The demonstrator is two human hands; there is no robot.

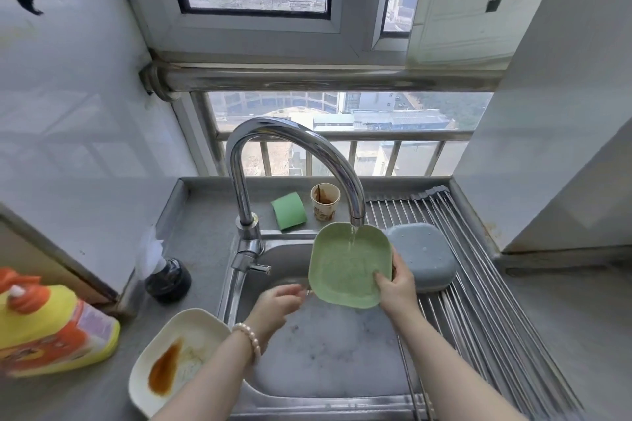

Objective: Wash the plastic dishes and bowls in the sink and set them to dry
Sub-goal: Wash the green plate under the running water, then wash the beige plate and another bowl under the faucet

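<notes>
My right hand (396, 287) grips the right edge of a green square plastic plate (342, 267), tilted under the water running from the chrome faucet (290, 143) over the sink (321, 355). Just left of the plate, above the basin, my left hand (278, 304) hovers with relaxed fingers and holds nothing. A blue-grey dish (424, 258) lies upside down on the roll-up drying rack (478, 287) to the right. On the counter at the lower left sits a cream plate (178, 359) smeared with brown sauce.
A green sponge (289, 215) and a stained paper cup (325, 202) stand behind the sink. Along the left counter are a yellow-orange detergent bottle (51, 328) and a dark bottle (167, 278). A window railing runs behind, with walls on both sides.
</notes>
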